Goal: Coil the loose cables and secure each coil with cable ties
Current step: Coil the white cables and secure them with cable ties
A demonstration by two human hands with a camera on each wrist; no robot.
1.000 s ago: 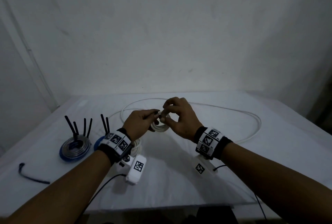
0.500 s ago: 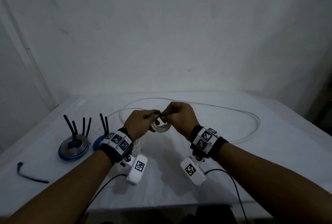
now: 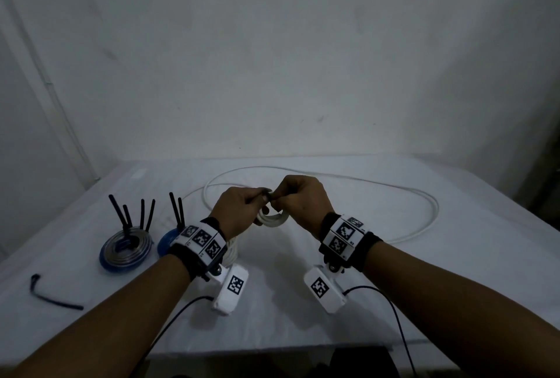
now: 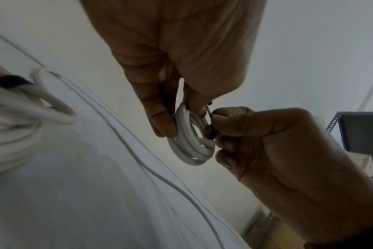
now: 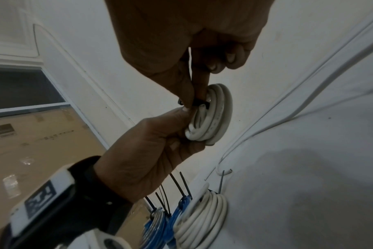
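A: Where's the cable being worked on?

B: A small white cable coil [image 3: 271,220] is held up above the worktop [image 3: 454,271], between the two hands. The left hand [image 3: 239,211] has its fingers curled round the coil's near side, thumb and forefinger pinching the strap of a black cable tie [image 5: 199,102] that wraps the coil.

A: And the other hand?

B: The right hand [image 3: 303,202] pinches the same tie at its head, thumb and forefinger pressed together on it, the remaining fingers curled in. The two hands meet at that point, fingertips touching.

A: What else is on the worktop?

B: A long loose white cable [image 3: 424,205] lies in a wide loop behind and to the right of the hands. On the left sit two blue cable coils [image 3: 125,249], each bound with black ties whose tails stick upward. A larger white coil [image 5: 202,219] lies just beside them, mostly hidden under the left wrist in the head view. A single spare black tie [image 3: 51,294] lies near the left front edge, well apart from the coils.
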